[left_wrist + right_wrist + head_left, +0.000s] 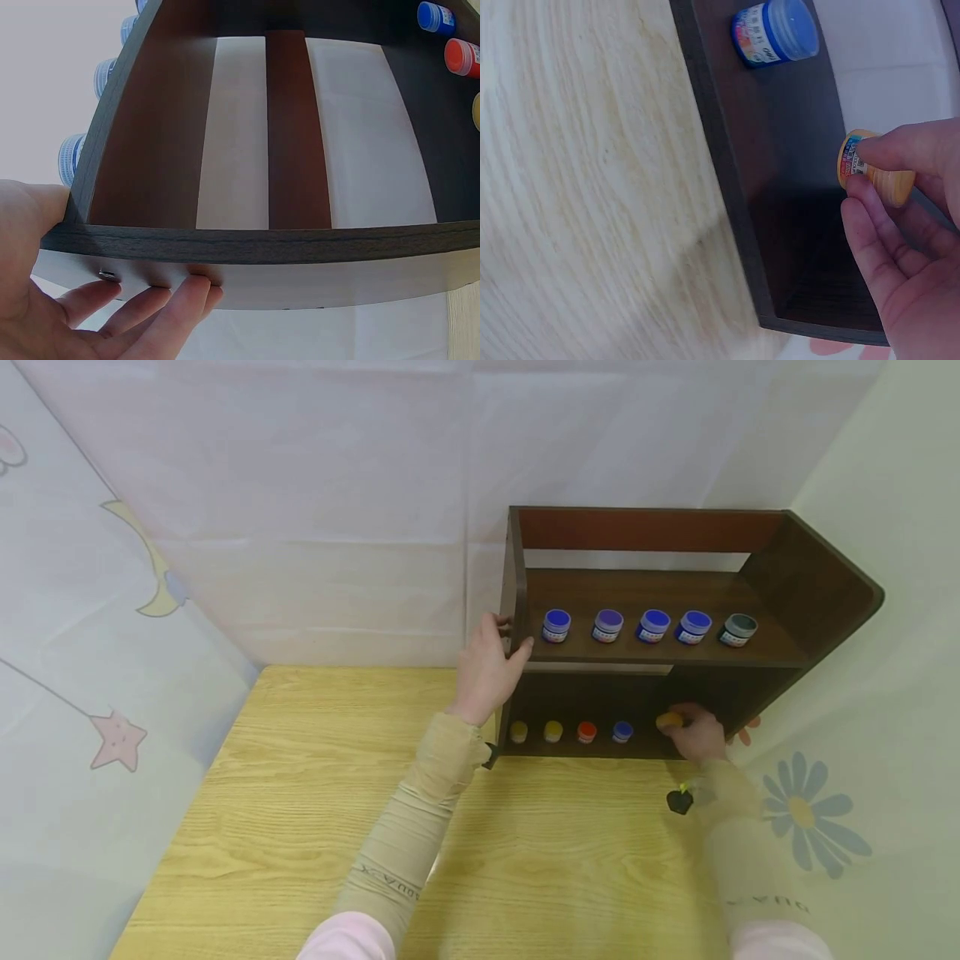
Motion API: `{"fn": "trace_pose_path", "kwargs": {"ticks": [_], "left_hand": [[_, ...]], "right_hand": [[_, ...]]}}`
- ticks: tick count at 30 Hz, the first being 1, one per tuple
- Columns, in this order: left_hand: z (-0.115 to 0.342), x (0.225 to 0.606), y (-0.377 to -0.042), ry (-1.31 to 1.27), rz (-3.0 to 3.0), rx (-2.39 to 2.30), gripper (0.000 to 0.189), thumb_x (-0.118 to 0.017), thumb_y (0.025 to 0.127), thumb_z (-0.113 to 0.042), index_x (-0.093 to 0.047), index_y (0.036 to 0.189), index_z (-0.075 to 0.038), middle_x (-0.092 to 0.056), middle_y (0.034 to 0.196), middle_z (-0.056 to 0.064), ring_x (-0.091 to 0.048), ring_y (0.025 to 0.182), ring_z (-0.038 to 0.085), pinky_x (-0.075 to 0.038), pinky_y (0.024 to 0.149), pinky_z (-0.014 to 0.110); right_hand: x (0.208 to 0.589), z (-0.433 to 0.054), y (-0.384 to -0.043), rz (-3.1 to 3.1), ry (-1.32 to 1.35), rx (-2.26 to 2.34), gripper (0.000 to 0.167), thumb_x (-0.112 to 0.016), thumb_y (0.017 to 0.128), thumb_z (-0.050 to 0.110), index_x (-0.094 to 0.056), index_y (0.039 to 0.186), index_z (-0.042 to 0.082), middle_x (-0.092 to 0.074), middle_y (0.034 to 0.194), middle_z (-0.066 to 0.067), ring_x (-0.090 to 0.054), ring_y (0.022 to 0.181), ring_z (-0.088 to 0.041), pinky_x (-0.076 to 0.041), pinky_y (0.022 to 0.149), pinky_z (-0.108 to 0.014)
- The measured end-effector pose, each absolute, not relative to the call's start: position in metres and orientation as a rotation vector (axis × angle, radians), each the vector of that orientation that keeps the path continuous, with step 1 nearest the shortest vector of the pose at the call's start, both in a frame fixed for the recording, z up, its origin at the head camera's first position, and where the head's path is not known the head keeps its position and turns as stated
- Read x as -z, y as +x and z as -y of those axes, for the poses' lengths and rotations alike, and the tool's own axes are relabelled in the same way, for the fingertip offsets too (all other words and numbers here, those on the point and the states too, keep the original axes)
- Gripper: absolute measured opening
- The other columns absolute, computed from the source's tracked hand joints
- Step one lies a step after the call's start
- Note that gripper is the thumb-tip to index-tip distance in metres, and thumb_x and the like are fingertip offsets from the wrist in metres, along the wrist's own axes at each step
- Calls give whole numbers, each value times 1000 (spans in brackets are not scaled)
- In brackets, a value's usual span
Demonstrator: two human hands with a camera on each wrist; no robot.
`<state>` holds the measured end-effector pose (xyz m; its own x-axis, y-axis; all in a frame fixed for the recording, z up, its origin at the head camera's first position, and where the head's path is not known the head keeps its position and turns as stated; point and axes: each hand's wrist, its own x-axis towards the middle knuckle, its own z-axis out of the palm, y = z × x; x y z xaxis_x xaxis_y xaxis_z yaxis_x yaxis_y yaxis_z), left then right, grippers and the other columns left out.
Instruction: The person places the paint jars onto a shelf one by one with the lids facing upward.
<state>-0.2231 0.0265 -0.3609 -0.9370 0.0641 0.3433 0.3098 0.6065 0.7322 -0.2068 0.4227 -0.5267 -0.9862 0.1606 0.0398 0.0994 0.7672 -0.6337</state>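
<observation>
My right hand (697, 732) pinches a small orange paint jar (891, 184) between thumb and fingers, over the right part of the lower level of a dark brown shelf (652, 581). The jar is tilted on its side in the right wrist view. To its left on that level stand a blue jar (622, 732), a red jar (587, 732), a yellow jar (552, 731) and a dull yellow jar (519, 732). My left hand (487, 672) holds the shelf's left side panel (300, 244), thumb at the front edge and fingers against its outer face.
Along the upper board stand several jars: blue ones (557, 625), a purple one (607, 625) and a dark green one (738, 629). The shelf stands on a wooden table (337, 793), close to the right wall (885, 693). A small black object (679, 800) shows near my right wrist.
</observation>
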Motion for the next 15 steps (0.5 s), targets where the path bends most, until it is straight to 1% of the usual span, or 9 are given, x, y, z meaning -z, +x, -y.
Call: {"fn": "trace_pose_path", "kwargs": {"ticks": [3, 7, 15], "left_hand": [[-27, 361, -223, -298, 2553, 1248, 48, -66, 100, -35, -49, 133, -5, -62, 124, 10, -65, 102, 26, -54, 74, 40], [-27, 361, -223, -292, 2556, 1247, 48, -66, 100, -36, -49, 133, -5, -62, 124, 10, -65, 102, 26, -54, 73, 40], [-27, 361, -223, -292, 2557, 1246, 48, -66, 100, -35, -49, 133, -5, -63, 124, 10, -65, 101, 26, -54, 73, 40]], "right_hand": [[530, -420, -207, 2870, -218, -1036, 46, -70, 90, 17, -59, 129, -6, -56, 131, -34, -47, 117, -58, -36, 99, -65], [530, -414, -205, 2883, -232, -1049, 44, -70, 89, 16, -60, 128, -4, -56, 131, -34, -48, 118, -57, -37, 99, -65], [524, -397, -197, 2925, -193, -1025, 40, -69, 92, 11, -61, 128, -5, -54, 133, -35, -46, 118, -60, -35, 100, -67]]}}
